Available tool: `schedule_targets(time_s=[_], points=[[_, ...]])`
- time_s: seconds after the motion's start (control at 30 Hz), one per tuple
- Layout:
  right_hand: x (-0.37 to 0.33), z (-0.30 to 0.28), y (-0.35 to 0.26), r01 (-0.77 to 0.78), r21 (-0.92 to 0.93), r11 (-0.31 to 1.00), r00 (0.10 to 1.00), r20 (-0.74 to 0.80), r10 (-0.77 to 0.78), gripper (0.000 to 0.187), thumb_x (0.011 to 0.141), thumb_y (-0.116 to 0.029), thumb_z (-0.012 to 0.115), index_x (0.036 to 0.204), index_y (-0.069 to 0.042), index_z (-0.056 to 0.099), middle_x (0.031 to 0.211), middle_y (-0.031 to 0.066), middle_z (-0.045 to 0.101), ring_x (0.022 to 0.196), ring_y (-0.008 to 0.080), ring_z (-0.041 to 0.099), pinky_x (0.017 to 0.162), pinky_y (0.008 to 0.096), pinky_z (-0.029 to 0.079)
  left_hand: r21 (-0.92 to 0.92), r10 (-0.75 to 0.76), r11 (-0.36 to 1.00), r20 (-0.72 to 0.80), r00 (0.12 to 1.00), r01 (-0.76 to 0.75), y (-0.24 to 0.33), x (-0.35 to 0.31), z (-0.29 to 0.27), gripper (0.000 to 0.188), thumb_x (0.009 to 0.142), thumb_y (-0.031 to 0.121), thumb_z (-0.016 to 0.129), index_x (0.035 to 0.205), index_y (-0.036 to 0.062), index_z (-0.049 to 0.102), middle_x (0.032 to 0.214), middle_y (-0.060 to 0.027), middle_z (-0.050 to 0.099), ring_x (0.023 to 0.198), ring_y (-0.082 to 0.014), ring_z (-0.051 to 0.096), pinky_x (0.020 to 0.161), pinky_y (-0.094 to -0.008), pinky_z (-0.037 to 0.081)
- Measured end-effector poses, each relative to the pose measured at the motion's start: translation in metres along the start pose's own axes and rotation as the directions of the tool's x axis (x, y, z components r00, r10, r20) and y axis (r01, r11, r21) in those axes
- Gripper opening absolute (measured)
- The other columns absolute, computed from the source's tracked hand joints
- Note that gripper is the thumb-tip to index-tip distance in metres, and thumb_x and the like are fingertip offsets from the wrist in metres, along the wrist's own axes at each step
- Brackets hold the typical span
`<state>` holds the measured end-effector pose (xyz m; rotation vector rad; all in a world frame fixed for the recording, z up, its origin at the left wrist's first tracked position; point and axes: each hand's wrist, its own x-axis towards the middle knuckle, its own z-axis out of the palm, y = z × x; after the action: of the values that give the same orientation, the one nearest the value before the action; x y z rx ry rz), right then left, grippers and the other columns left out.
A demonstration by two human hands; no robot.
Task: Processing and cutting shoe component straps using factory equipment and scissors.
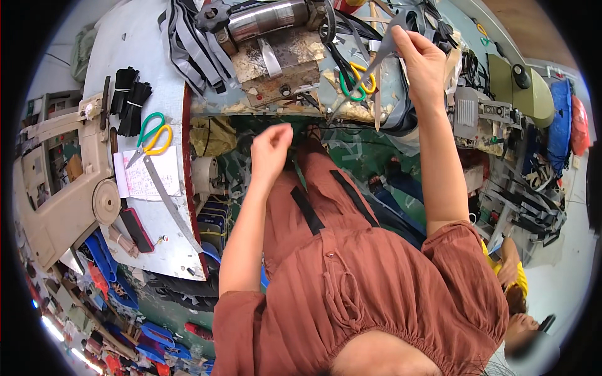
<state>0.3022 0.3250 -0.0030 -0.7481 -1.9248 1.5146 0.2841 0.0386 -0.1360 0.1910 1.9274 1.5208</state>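
Note:
Raised at the upper right, my right hand (421, 59) is closed in a pinch on the end of a grey strap (387, 47). The strap hangs down to the left across the bench edge, past scissors with green and yellow handles (360, 81). Over my lap, my left hand (269, 153) is closed, thumb against curled fingers; whatever it may hold is hidden. Two black strips (307, 210) lie on my brown trousers. In front stands a worn metal machine with a shiny roller (266, 25), a bundle of grey and black straps (194, 47) beside it.
On the white table (169, 250) at left lie black strap bundles (130, 100), a second pair of scissors (153, 135), a notepad (147, 175), a metal ruler (166, 194) and a phone (137, 229). A sewing machine (69, 207) stands farther left. Another person in yellow (509, 269) is at right.

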Motion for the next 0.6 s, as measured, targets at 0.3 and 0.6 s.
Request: schedule_targets(time_s=[0.3,0.6], points=[[0.01,0.009,-0.001,0.044,-0.073,0.996,0.996,-0.078,-0.05,0.023,0.083,-0.02,0.067,0.089,0.003,0.067,0.067,-0.0005,0.059,0.057,0.0048,0.052,0.053,0.0185,0.043,-0.664,-0.215,0.747,-0.187,0.959,0.038,0.094,0.061,0.018,0.053,0.081,0.034,0.069,0.11,-0.0033,0.045,0.095,-0.0118,0.06,0.079,-0.0202,0.064,0.066,-0.0276,0.052],[-0.065,0.043,-0.037,-0.198,-0.058,0.978,0.929,0.306,0.206,0.016,0.082,-0.016,0.067,0.088,-0.002,0.067,0.071,-0.0016,0.063,0.06,0.0026,0.053,0.048,0.0181,0.04,-0.769,-0.181,0.639,-0.175,0.968,-0.02,0.093,0.067,0.006,0.022,0.084,0.014,0.065,0.098,-0.0008,0.056,0.092,-0.0095,0.062,0.08,-0.0191,0.063,0.068,-0.027,0.052]])
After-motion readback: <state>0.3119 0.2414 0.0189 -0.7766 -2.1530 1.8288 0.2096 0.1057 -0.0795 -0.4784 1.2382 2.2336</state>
